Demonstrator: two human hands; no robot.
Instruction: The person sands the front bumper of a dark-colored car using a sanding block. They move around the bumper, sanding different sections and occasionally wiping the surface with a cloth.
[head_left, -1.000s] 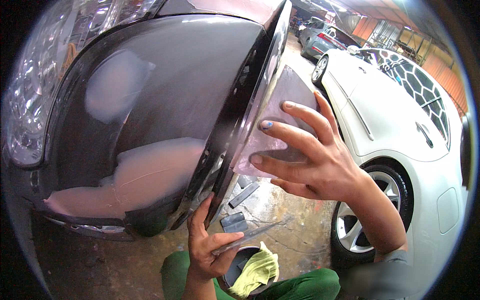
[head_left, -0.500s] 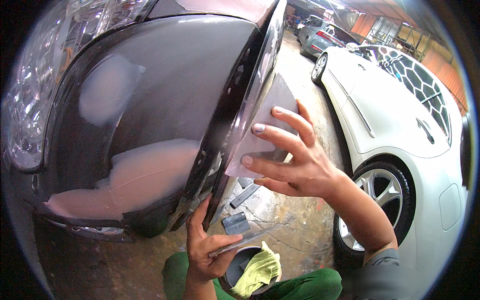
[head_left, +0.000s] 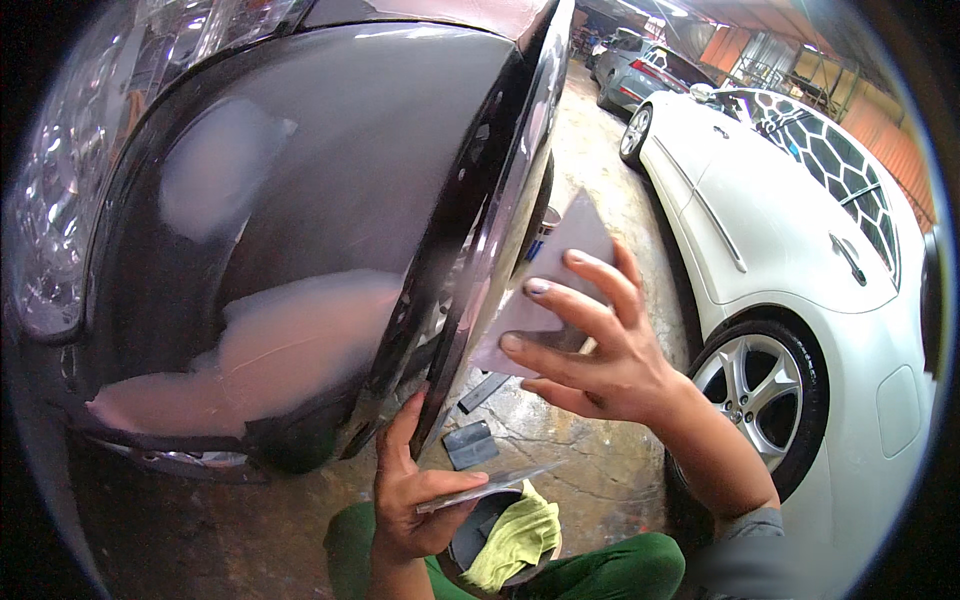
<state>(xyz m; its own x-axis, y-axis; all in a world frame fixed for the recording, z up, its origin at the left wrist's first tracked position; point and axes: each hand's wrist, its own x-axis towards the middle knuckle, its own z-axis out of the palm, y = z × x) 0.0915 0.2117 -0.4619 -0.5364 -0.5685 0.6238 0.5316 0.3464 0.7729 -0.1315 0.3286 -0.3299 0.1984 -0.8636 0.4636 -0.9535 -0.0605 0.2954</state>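
Note:
My right hand (head_left: 625, 350) grips a thin, pale grey, pointed spreader-like sheet (head_left: 583, 228), its fingers spread over the near face; the thumb is hidden behind. The sheet stands just right of the upright edge of a black car's body panel (head_left: 350, 140). Low in the middle, my left hand (head_left: 410, 505) pinches a thin flat plate (head_left: 515, 483) that projects to the right. Its raised index finger rests against the panel's lower edge. Pinkish filler patches, a large one (head_left: 290, 340) and a smaller pale one (head_left: 215, 175), lie on the panel.
A bucket (head_left: 465, 555) with a yellow-green cloth (head_left: 520, 535) sits between my green-trousered knees. On the stained floor lie a dark flat block (head_left: 470, 445) and a dark strip (head_left: 484, 392). A white car (head_left: 800, 235) stands at right, a grey car (head_left: 650, 75) beyond.
My right hand and its sheet have moved right and slightly down, away from the panel's edge, uncovering a small can behind. My left hand stays nearly still.

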